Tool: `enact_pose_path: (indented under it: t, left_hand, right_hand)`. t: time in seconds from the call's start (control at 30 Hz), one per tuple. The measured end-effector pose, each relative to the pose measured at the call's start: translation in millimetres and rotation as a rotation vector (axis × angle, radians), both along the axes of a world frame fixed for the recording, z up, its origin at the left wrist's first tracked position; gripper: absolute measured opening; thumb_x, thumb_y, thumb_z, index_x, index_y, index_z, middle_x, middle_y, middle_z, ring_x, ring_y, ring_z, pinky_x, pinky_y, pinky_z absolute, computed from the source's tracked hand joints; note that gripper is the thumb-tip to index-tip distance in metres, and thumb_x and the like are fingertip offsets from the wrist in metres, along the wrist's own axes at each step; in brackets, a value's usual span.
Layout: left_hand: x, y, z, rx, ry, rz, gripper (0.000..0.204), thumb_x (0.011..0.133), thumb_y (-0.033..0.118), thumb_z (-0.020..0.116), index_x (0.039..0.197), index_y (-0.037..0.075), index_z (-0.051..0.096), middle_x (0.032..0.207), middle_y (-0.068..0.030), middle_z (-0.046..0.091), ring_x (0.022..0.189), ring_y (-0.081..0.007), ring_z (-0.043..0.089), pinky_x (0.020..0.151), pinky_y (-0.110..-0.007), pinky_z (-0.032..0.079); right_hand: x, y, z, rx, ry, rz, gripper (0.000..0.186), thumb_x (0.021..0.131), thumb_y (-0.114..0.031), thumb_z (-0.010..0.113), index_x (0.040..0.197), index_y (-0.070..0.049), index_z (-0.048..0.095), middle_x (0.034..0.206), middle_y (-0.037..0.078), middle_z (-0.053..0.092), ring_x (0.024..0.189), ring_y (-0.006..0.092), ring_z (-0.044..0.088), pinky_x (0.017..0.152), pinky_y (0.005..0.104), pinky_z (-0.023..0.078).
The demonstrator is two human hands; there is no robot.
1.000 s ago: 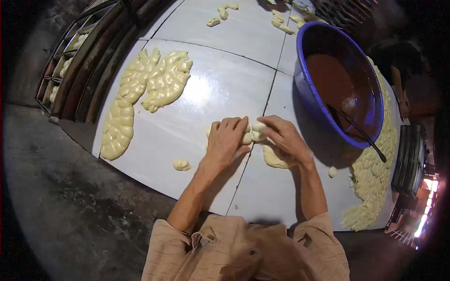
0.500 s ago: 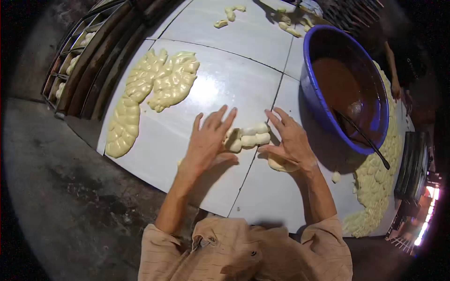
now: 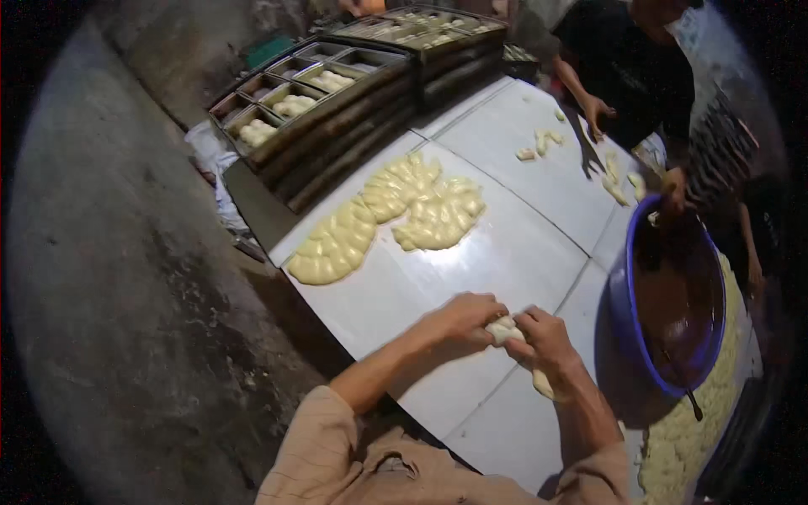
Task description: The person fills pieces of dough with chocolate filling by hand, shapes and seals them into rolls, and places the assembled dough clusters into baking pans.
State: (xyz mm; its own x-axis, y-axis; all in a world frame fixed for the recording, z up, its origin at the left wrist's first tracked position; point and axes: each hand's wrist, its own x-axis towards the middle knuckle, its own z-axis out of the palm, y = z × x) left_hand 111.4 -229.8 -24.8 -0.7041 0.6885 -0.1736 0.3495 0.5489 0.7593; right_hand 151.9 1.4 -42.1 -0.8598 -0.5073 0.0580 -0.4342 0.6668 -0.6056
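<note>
the left hand (image 3: 459, 324) and right hand (image 3: 547, 341) pinch a pale soft dough piece (image 3: 503, 330) together above the white tabletop (image 3: 505, 244), beside a blue plastic basin (image 3: 627, 316).

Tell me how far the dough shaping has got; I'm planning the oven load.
Done: shaped pieces sit in the metal baking tins, though some compartments look empty. In hand: the left hand and right hand close together on one dough piece. Left: a large mass of portioned dough lies on the white table, and more dough beside the blue basin.
</note>
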Motion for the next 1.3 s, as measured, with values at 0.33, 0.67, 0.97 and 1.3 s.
enact_pose_path:
  t: [0.33, 0.67, 0.97, 1.3]
  left_hand:
    - [-66, -46, 2, 0.089, 0.111, -0.421, 0.032, 0.079, 0.021, 0.071, 0.107, 0.005, 0.066, 0.097, -0.0167, 0.069, 0.095, -0.0358, 0.066, 0.081, -0.046, 0.051]
    - [-293, -230, 189, -0.229, 0.595, -0.31, 0.04, 0.078, 0.02, 0.076, 0.116, 0.013, 0.067, 0.11, -0.0155, 0.063, 0.094, -0.0383, 0.067, 0.084, -0.046, 0.054]
    - [-535, -329, 218, -0.294, 0.438, -0.234, 0.06, 0.069, 0.022, 0.083, 0.124, 0.007, 0.066, 0.11, -0.0156, 0.072, 0.1, -0.027, 0.067, 0.087, -0.041, 0.052]
    - [-595, -329, 149, -0.502, 0.429, -0.238, 0.054, 0.067, 0.024, 0.082, 0.119, 0.021, 0.067, 0.1, -0.0102, 0.073, 0.092, -0.0327, 0.069, 0.079, -0.042, 0.053]
  right_hand:
    - [-20, -42, 35, -0.114, -0.266, -0.151, 0.042, 0.076, -0.031, 0.082, 0.102, 0.0, 0.069, 0.093, 0.011, 0.065, 0.087, 0.0239, 0.066, 0.077, 0.0355, 0.053]
    - [-242, -244, 140, -0.386, 0.114, -0.332, 0.034, 0.08, -0.013, 0.08, 0.106, 0.001, 0.065, 0.098, 0.007, 0.065, 0.089, 0.0158, 0.062, 0.076, 0.0302, 0.051]
    - [-472, -354, 171, -0.118, 0.308, -0.353, 0.045, 0.088, -0.041, 0.07, 0.112, -0.003, 0.068, 0.108, 0.02, 0.069, 0.104, 0.0364, 0.066, 0.089, 0.0435, 0.052]
    - [-530, -348, 141, 0.068, 0.178, -0.226, 0.059, 0.087, -0.036, 0.068, 0.131, -0.001, 0.052, 0.103, 0.027, 0.067, 0.098, 0.0421, 0.066, 0.086, 0.0468, 0.053]
